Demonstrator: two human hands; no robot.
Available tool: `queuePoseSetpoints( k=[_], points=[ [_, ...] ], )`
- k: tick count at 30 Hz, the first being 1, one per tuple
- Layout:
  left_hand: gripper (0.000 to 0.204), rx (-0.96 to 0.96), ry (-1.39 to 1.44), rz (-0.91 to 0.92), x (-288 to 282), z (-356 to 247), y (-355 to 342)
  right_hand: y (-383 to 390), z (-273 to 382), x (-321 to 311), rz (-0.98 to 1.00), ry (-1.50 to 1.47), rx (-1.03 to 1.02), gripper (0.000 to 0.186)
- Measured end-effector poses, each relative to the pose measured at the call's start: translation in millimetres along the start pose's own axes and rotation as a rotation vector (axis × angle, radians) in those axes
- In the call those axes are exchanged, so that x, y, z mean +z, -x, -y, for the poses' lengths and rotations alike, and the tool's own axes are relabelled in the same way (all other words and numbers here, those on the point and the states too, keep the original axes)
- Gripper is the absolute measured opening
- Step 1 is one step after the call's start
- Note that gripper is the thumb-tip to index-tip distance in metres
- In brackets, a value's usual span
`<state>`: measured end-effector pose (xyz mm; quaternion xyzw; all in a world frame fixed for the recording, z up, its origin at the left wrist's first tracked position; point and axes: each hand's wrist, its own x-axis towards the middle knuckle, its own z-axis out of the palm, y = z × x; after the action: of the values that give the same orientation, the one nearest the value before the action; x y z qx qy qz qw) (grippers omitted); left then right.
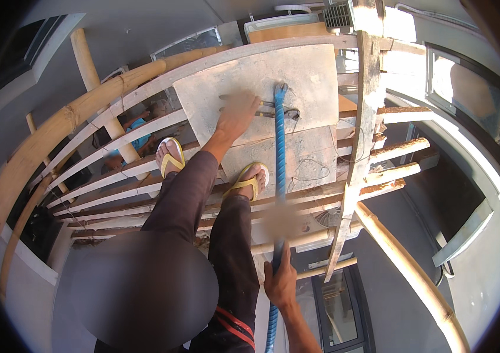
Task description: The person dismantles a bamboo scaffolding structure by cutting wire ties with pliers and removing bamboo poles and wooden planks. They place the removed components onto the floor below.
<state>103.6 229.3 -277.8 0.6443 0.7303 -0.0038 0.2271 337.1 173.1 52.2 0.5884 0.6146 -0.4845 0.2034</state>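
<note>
My left hand (241, 117) lies over the handles of a pair of pincers (292, 113) on a pale board (315, 70). A blur covers part of its fingers, but handle ends show on both sides of them. The pincers' dark jaws lie just right of a long blue crowbar (280, 147) with a spiral-ridged shaft. Its clawed top rests over the board and crosses the pincers' handles. Lower down, my right hand (282, 279) wraps round the bar's shaft; a second blur hides a stretch of bar above it.
My sandalled feet (249, 183) stand on wooden slats and a second board (315, 156) with loose wire. Gaps between slats show a lower level, with a person in blue (141, 134) at left. A bamboo rail (94, 100), an upright plank (363, 117) and a slanting bamboo pole (409, 273) surround me.
</note>
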Motion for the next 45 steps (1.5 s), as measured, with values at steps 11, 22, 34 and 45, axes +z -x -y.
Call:
queuePoseSetpoints(
  k=[11, 22, 34, 45],
  points=[
    [0.043, 0.154, -0.113, -0.107, 8, 4, -2, 11, -3, 11, -0.004, -0.121, 0.070, 0.064],
    [0.041, 0.058, -0.150, -0.049, 15, -24, 14, 7, 58, -110, 0.310, -0.401, 0.464, 0.063],
    [0.044, 0.052, -0.246, -0.118, 8, -33, 19, -4, 107, -124, 0.254, -0.200, 0.437, 0.062],
    [0.046, -0.009, -0.120, -0.129, 10, -38, 13, -5, 90, -122, 0.237, -0.004, 0.258, 0.060]
  ],
)
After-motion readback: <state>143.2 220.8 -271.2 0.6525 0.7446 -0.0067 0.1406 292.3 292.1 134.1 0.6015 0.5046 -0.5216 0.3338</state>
